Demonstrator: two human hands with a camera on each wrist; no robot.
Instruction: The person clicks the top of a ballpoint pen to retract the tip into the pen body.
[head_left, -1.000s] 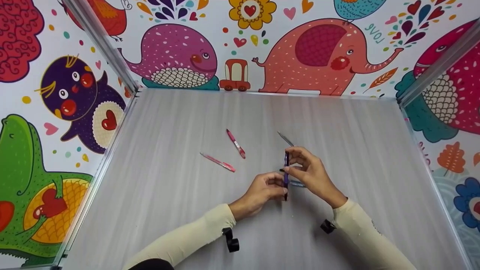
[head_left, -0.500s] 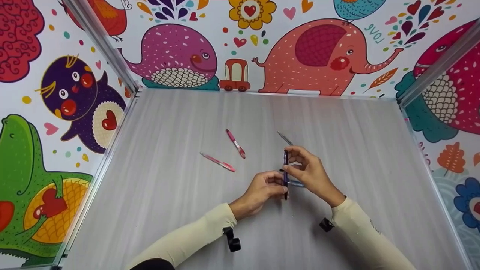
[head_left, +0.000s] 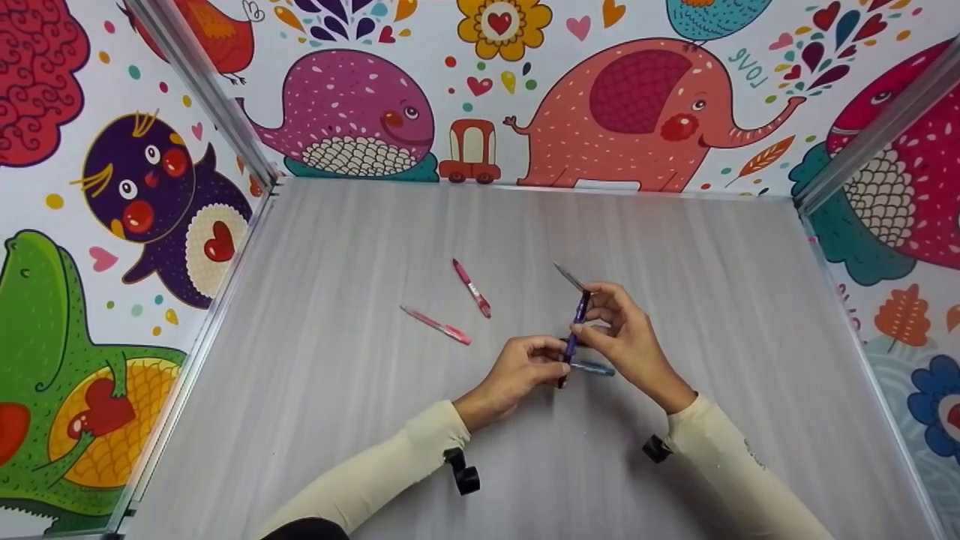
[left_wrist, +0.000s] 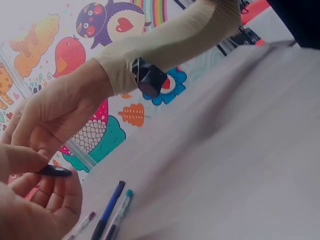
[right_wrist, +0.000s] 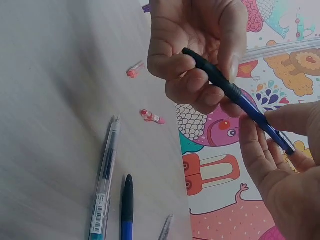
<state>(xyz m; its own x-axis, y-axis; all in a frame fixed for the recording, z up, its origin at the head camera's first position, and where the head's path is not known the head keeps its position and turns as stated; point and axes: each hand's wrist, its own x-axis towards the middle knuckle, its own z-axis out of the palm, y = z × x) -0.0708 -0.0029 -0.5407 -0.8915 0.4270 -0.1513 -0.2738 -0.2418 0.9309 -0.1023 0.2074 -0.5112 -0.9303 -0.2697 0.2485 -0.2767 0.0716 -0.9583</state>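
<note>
A blue-purple pen (head_left: 576, 330) with a black grip is held between both hands above the table, its far end leaning to the right. My left hand (head_left: 521, 375) pinches the black grip near its lower end; in the right wrist view, that thumb lies along the black grip section (right_wrist: 212, 72). Higher up the barrel, the right hand (head_left: 626, 337) pinches the pen between thumb and fingers. Below the hands lies a clear pen (head_left: 592, 368) with a teal end, partly covered in the head view. Beside it in the right wrist view is another blue pen (right_wrist: 128, 210) with a black grip.
A pink pen (head_left: 471, 287) and a clear pink pen (head_left: 435, 325) lie on the grey table (head_left: 337, 262) to the left. Beyond the right hand is a thin grey pen (head_left: 571, 277). Walls with cartoon animals border the table.
The held pen has gone from nearly straight up-and-down in the head view to a slant, top toward the right. Both hands have shifted slightly away from the body, still holding it.
</note>
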